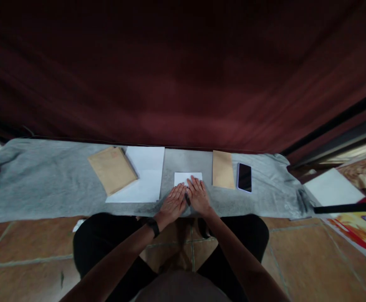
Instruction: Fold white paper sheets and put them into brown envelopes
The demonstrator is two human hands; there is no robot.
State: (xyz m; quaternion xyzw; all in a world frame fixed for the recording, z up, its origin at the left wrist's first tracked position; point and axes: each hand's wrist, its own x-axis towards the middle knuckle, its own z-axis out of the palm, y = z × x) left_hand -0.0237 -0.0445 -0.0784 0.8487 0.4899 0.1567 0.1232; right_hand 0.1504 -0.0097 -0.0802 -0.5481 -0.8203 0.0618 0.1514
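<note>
A small white piece of paper [180, 178], perhaps folded, lies on the grey cloth in front of me. Both hands press down flat along its near edge. My left hand [173, 203] has its fingers stretched out over the paper's lower left part, and a dark band circles that wrist. Over the lower right part lies my right hand [198, 197], fingers extended and slightly spread. The hands nearly meet in the middle and cover much of the paper's near side. Neither hand grips anything.
Left of my hands, brown envelopes [113, 170] lie partly over large white sheets [147, 174]. To the right are a single brown envelope [223, 170] and a phone [244, 178]. A dark red curtain [183, 92] hangs behind the cloth-covered surface [50, 180].
</note>
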